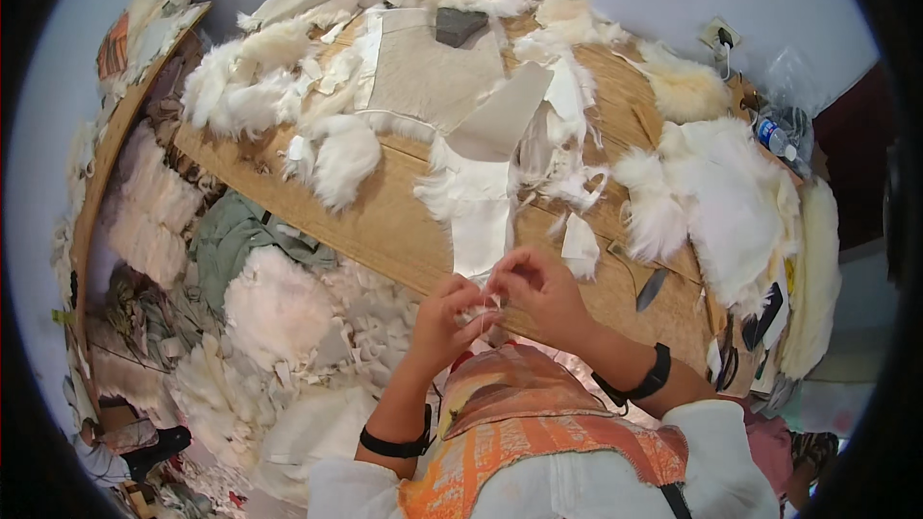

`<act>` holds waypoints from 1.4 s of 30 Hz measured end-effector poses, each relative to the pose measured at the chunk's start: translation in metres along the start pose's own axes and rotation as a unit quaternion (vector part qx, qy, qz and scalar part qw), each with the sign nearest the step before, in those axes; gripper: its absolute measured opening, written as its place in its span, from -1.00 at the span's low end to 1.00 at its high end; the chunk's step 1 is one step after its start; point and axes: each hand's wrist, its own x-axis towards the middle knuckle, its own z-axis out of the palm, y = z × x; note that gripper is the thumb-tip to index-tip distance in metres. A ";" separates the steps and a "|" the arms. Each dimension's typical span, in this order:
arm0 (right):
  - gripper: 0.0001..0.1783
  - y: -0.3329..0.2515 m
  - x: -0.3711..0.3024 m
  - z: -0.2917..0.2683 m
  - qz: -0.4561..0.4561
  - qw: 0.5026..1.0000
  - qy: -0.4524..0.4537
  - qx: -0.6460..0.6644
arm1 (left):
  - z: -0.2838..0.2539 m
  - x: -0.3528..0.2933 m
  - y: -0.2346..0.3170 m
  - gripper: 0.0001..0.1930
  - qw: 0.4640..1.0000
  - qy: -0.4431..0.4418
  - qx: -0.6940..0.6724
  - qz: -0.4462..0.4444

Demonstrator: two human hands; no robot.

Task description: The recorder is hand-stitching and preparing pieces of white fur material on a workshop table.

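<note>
At the table's near edge my left hand (pixel 448 320) and my right hand (pixel 544 294) meet in front of my body. The fingers of both are bent and pinched close together, with a thin whitish bit between them, too small to make out. Just beyond my fingertips ends a white strip of hide (pixel 483 231) with a furry left edge. It joins a larger cream hide panel (pixel 433 67) lying flat, skin side up. A dark grey stone (pixel 460 27) rests on that panel's far part.
On the wooden table (pixel 375 221) lie fur scraps (pixel 344 159), a dark-bladed knife (pixel 651 289) and a big white pelt (pixel 735 207). A bottle (pixel 775 137) stands far right. Fur heaps (pixel 279 303) and green cloth (pixel 236 240) cover the floor at left, beside a wooden board (pixel 106 163).
</note>
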 end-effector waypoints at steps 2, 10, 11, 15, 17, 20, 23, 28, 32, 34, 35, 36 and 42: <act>-0.95 0.028 0.007 -0.013 0.007 1.000 -0.006 -0.007 | 0.000 0.003 -0.010 -0.86 0.991 0.006 -0.137 -0.013; -0.89 0.047 -0.014 -0.023 0.006 0.987 -0.100 -0.126 | 0.009 0.036 -0.039 -0.91 0.965 0.107 0.241 -0.005; -0.90 0.047 -0.015 -0.023 -0.006 0.986 -0.105 -0.133 | 0.010 0.036 -0.041 -0.92 0.952 0.104 0.287 -0.006; -0.89 0.056 -0.019 -0.029 -0.019 0.988 -0.091 -0.124 | 0.019 0.038 -0.039 -0.93 0.935 0.096 0.341 -0.028; -0.90 0.053 -0.020 -0.031 -0.027 0.987 -0.083 -0.135 | 0.021 0.039 -0.039 -0.93 0.930 0.087 0.355 -0.031; -0.91 0.042 -0.024 -0.035 -0.035 0.979 -0.082 -0.184 | 0.023 0.040 -0.038 -0.94 0.936 0.083 0.342 -0.031; -0.92 0.000 -0.037 -0.039 -0.060 0.952 -0.186 -0.236 | 0.018 0.040 -0.045 -0.93 0.950 0.094 0.296 -0.035; -0.91 -0.067 -0.059 -0.027 -0.136 0.869 -0.449 -0.155 | 0.015 0.039 -0.062 -0.92 0.967 0.109 0.229 -0.027; -0.93 -0.056 -0.049 -0.017 -0.101 0.871 -0.462 -0.137 | 0.017 0.035 -0.057 -0.89 0.973 0.125 0.194 -0.014; -0.95 -0.041 -0.030 -0.012 -0.052 0.927 -0.343 -0.142 | 0.015 0.033 -0.046 -0.86 0.979 0.141 0.149 -0.013; -0.95 -0.027 -0.018 -0.006 -0.046 0.969 -0.239 -0.051 | 0.010 0.029 -0.033 -0.85 0.979 0.134 0.149 0.025; -0.95 -0.013 -0.008 -0.002 -0.038 0.990 -0.130 0.040 | 0.006 0.025 -0.021 -0.84 0.979 0.128 0.146 0.062; -0.95 0.050 0.002 -0.019 0.033 0.999 -0.021 -0.005 | -0.001 0.018 -0.019 -0.88 0.976 0.064 -0.179 -0.106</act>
